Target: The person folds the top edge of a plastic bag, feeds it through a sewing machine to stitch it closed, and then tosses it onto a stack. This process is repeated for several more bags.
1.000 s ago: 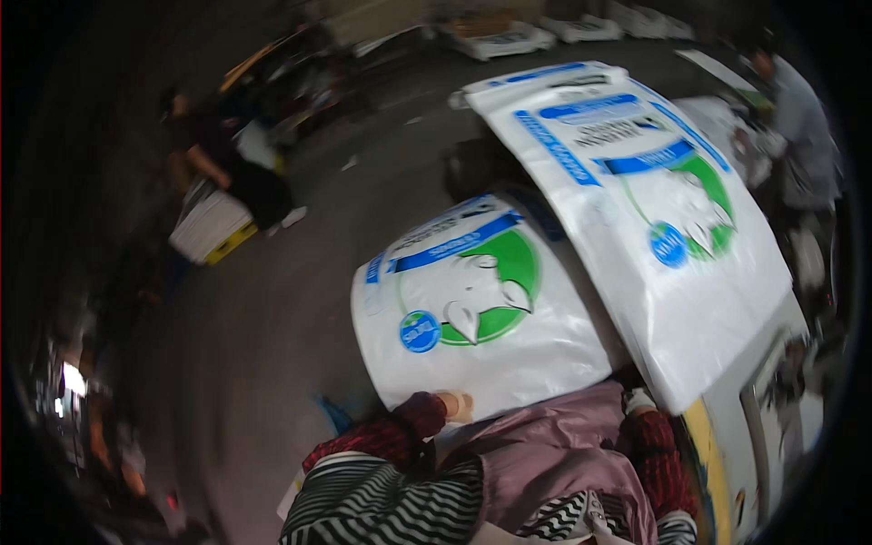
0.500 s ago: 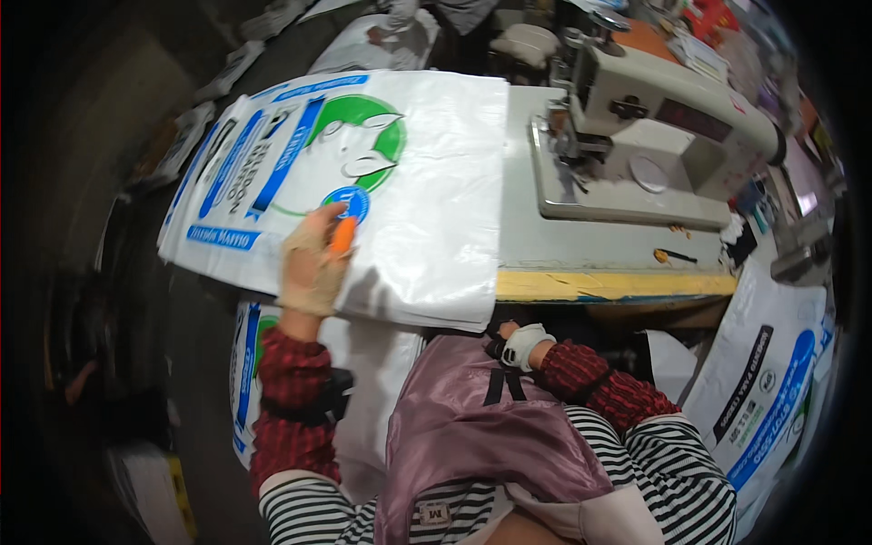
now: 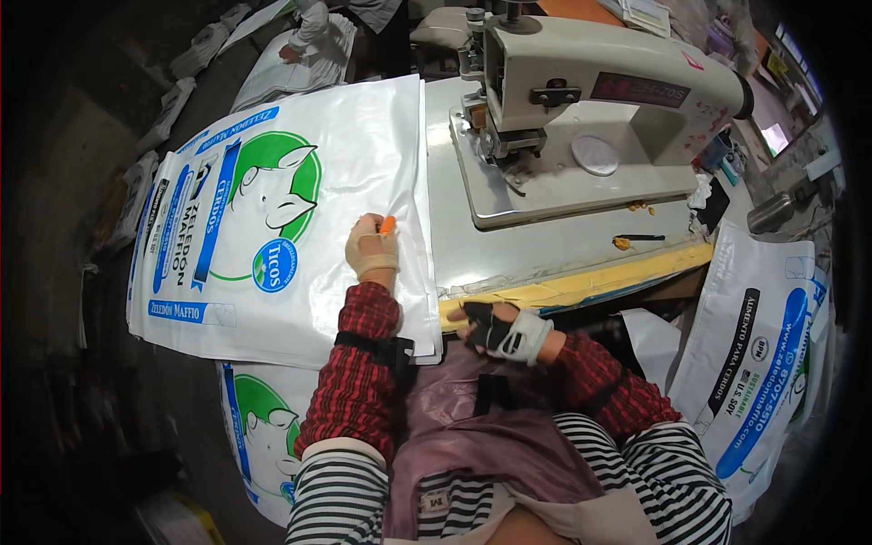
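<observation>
A stack of flat white printed bags [image 3: 363, 136], with blue bands and a green circle holding a pig's head, lies on the table's left part and juts past its front edge. My left hand [image 3: 371, 247], in a tan wrap with an orange cover on one digit, rests on the top bag near its right side, fingers bent against the surface. Close to the stack's near right corner is my right hand [image 3: 500, 331], in a black and white fingerless glove, fingers slightly apart and holding nothing visible. Whether it touches the bags is unclear.
A cream sewing machine [image 3: 581, 109] stands on the table right of the bags. A small dark-handled tool [image 3: 636, 241] lies before it, by the yellow-taped edge [image 3: 581, 283]. Another printed bag [image 3: 754, 354] hangs at right; more bags [image 3: 263, 427] lie below left. Another person's hand [image 3: 291, 53] shows far left.
My view has shifted right and nearer the machine. My left hand has slid across the top bag toward its right edge. My right hand has risen from below the table edge to the stack's corner.
</observation>
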### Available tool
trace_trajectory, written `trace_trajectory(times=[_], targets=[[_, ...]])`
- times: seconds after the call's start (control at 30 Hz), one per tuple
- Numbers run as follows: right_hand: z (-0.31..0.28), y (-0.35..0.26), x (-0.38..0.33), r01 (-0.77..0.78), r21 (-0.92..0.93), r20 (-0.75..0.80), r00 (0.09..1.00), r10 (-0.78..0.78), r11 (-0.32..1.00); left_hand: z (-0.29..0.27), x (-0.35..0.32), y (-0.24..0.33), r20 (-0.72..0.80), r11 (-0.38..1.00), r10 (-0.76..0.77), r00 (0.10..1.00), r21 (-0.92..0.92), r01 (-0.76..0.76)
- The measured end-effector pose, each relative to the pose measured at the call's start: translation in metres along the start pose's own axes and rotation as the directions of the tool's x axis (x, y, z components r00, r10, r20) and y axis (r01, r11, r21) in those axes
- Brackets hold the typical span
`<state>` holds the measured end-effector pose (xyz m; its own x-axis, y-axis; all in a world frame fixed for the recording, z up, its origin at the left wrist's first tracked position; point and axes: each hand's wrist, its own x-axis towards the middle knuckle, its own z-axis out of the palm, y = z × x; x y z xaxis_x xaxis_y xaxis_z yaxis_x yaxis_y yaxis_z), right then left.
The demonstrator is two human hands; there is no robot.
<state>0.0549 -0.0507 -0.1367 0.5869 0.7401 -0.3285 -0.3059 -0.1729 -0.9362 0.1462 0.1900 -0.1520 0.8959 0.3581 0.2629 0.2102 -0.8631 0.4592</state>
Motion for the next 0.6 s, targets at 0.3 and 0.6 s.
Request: trace_trajectory(times=[0.3, 0.6], targets=[[-0.014, -0.036, 0.111, 0.067, -0.137, -0.61, 0.781, -0.138, 0.988, -0.005, 0.018, -0.025, -0.048, 0.935, -0.135, 0.99, -0.337, 0.111], [-0.01, -0.024, 0.118, -0.153, -0.869, -0.341, 0.874, -0.346, 0.47, -0.051, 0.004, -0.011, -0.113, 0.888, 0.385, 0.916, -0.227, -0.401]])
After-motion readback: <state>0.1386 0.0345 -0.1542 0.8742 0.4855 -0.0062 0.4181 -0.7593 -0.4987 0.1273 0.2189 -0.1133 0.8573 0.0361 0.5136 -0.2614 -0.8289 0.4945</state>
